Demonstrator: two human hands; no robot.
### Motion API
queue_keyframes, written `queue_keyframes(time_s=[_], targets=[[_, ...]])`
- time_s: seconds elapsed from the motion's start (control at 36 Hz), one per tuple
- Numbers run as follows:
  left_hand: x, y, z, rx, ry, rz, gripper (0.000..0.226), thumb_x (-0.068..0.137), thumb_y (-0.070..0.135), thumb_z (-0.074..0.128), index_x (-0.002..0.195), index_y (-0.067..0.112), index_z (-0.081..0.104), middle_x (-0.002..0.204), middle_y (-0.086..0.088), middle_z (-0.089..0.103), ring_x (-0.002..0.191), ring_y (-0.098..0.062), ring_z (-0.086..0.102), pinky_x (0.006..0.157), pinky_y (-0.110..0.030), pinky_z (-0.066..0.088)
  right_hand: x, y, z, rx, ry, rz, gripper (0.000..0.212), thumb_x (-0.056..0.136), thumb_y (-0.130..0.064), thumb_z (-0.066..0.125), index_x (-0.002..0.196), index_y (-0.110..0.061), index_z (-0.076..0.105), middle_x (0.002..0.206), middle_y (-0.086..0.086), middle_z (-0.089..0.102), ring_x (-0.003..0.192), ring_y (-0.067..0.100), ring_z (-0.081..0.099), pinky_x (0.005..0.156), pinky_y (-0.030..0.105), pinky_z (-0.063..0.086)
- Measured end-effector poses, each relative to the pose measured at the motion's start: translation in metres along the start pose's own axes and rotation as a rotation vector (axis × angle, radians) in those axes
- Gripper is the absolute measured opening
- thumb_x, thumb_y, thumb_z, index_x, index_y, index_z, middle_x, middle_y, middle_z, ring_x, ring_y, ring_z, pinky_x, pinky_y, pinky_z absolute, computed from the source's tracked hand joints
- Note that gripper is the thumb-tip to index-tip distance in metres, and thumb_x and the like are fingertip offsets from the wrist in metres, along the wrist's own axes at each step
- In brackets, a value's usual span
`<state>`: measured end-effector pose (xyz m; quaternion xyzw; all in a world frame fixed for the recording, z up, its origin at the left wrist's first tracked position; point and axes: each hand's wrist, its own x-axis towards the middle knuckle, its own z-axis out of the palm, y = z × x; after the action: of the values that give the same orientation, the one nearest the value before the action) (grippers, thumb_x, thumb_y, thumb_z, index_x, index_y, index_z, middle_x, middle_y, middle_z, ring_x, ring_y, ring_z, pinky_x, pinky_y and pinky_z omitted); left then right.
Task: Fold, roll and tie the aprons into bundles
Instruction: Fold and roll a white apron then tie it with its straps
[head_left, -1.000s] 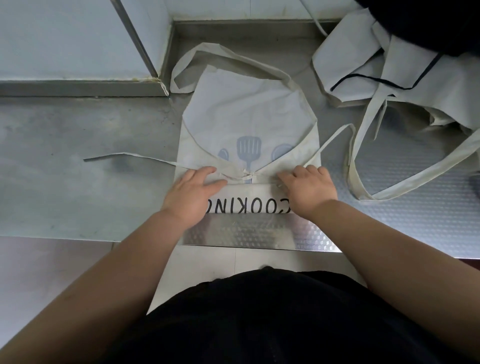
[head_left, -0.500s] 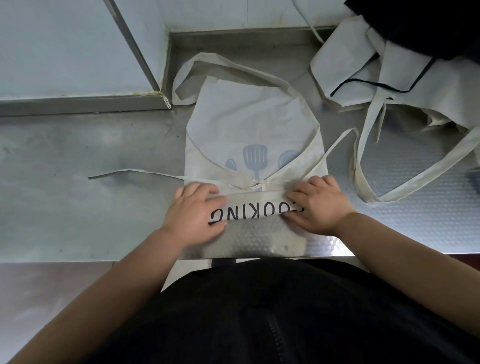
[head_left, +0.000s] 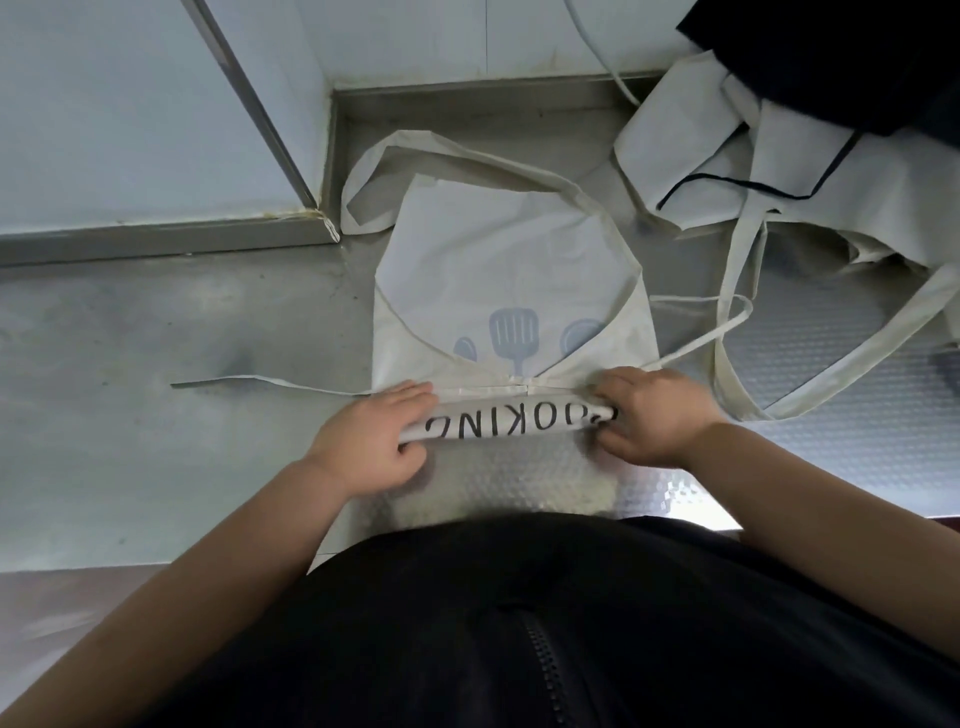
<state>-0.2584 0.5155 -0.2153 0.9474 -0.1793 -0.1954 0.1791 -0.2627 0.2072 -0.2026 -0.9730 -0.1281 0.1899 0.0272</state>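
A cream apron (head_left: 498, 270) with blue utensil prints lies folded into a narrow strip on the steel counter (head_left: 156, 395). Its near end is a rolled tube (head_left: 511, 418) showing black letters of the word COOKING. My left hand (head_left: 371, 441) grips the roll's left end, fingers over the top and thumb under it. At the roll's right end, my right hand (head_left: 652, 415) holds on the same way. One waist tie (head_left: 260, 383) trails left across the counter. The other tie (head_left: 711, 332) loops off to the right. The neck strap (head_left: 467, 156) lies at the far end.
A heap of more cream aprons (head_left: 779, 171) with black trim and long straps lies at the back right, under dark cloth (head_left: 841, 57). A raised steel ledge (head_left: 166, 239) and the wall close off the back left. The counter's front edge runs just before my body.
Both hands have curled the apron's near end up and away from me into a tighter roll. The flat lettered flap has become a tube. The camera has moved closer.
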Motion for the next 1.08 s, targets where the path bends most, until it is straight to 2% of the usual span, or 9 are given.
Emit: queue_keyframes(time_s=[0.08,0.22,0.39,0.58,0.69,0.81,0.92,1.03,1.08], targets=[[0.009,0.003,-0.018,-0.247,0.044,-0.217,0.04,0.084,0.03,0.05,0.121,0.026,0.063,0.117,0.008,0.064,0.104,-0.013,0.06,0.081,-0.011,0.039,0.008,0.008,-0.012,0.043,-0.008,0.059,0.026,0.09,-0.038,0.046,0.108,-0.019,0.051,0.104,0.006,0.064,0.095,0.03,0.059,0.069,0.031,0.039],[0.027,-0.009,-0.035,-0.533,0.053,-0.409,0.01,0.088,0.014,0.06,0.09,0.012,0.07,0.075,-0.008,0.058,0.06,-0.015,0.047,0.055,-0.026,0.033,0.029,0.024,-0.029,0.335,-0.096,0.24,0.017,0.09,-0.036,0.052,0.088,-0.019,0.05,0.084,0.004,0.054,0.083,0.026,0.052,0.069,0.03,0.037],[0.047,-0.009,-0.026,-0.452,0.196,-0.54,0.02,0.086,0.023,0.064,0.102,0.011,0.063,0.097,-0.008,0.066,0.091,-0.028,0.06,0.072,-0.031,0.042,0.041,0.029,-0.023,0.419,-0.103,0.418,0.036,0.089,-0.048,0.056,0.101,-0.016,0.049,0.092,0.004,0.054,0.077,0.02,0.052,0.059,0.03,0.038],[0.05,0.004,-0.01,-0.155,0.267,-0.571,0.052,0.086,0.017,0.058,0.134,0.015,0.04,0.132,-0.012,0.042,0.117,-0.032,0.044,0.088,-0.04,0.04,0.037,0.015,-0.016,0.202,0.039,0.459,0.05,0.092,-0.05,0.047,0.128,-0.016,0.039,0.125,0.012,0.043,0.114,0.035,0.047,0.09,0.042,0.04],[0.046,0.005,-0.003,0.203,0.302,-0.279,0.069,0.08,0.005,0.054,0.14,0.035,0.039,0.135,0.002,0.04,0.121,-0.023,0.035,0.093,-0.035,0.024,0.04,0.009,-0.008,-0.076,0.069,0.175,0.043,0.098,-0.046,0.033,0.129,-0.02,0.048,0.127,0.006,0.047,0.117,0.029,0.045,0.096,0.039,0.033],[0.043,-0.006,0.003,-0.013,0.203,-0.113,0.066,0.072,-0.007,0.047,0.13,0.022,0.057,0.13,0.001,0.053,0.119,-0.026,0.047,0.101,-0.031,0.03,0.036,0.015,-0.008,0.082,-0.058,0.067,0.069,0.084,-0.071,0.038,0.141,-0.031,0.035,0.145,-0.005,0.035,0.132,0.019,0.034,0.107,0.038,0.021],[0.037,-0.007,0.001,0.032,0.135,-0.065,0.069,0.073,0.032,0.026,0.134,0.017,0.052,0.134,-0.002,0.048,0.122,-0.028,0.046,0.11,-0.037,0.028,0.033,0.022,-0.013,-0.009,-0.105,-0.001,0.08,0.079,-0.073,0.046,0.146,-0.034,0.023,0.149,-0.007,0.027,0.135,0.017,0.029,0.11,0.036,0.018],[0.031,-0.007,0.008,0.268,0.121,-0.083,0.086,0.066,0.073,0.036,0.138,0.028,0.047,0.138,0.0,0.039,0.136,-0.022,0.022,0.112,-0.045,-0.004,0.036,0.021,-0.012,-0.074,-0.03,-0.029,0.062,0.087,-0.066,0.039,0.141,-0.035,0.033,0.145,-0.009,0.037,0.132,0.018,0.037,0.11,0.038,0.016],[0.031,-0.005,0.007,0.292,0.171,-0.062,0.086,0.063,0.076,0.04,0.131,0.027,0.055,0.131,-0.002,0.045,0.127,-0.02,0.026,0.106,-0.039,0.009,0.038,0.021,-0.016,-0.052,0.013,-0.046,0.054,0.09,-0.062,0.038,0.134,-0.032,0.045,0.136,-0.009,0.049,0.125,0.017,0.046,0.107,0.035,0.023]])
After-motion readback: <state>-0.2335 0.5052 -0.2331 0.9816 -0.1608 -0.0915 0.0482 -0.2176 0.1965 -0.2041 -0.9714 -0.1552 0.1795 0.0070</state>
